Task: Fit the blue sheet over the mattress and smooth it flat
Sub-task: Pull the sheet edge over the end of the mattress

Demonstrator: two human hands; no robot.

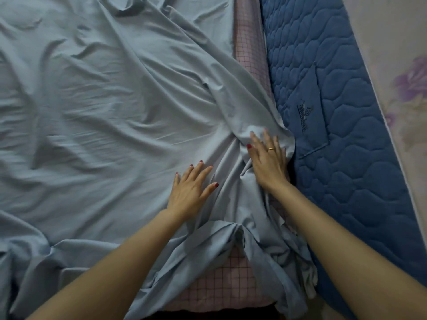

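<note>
The pale blue sheet [99, 116] lies wrinkled over most of the mattress, with deep folds running toward the lower right. My left hand [193, 189] rests flat on the sheet, fingers spread. To its right, my right hand [268, 158] presses on a bunched edge of the sheet at the mattress's right side, fingers partly buried in the folds. Pink checked fabric covering the mattress [221, 287] shows at the near corner and in a strip [248, 49] along the right edge. Loose sheet hangs crumpled off the near right corner [284, 269].
The dark blue quilted side of the mattress [342, 139] drops away on the right. Beyond it lies a pale floor with purple flower patterns [409, 88]. A dark gap shows at the bottom edge below the corner.
</note>
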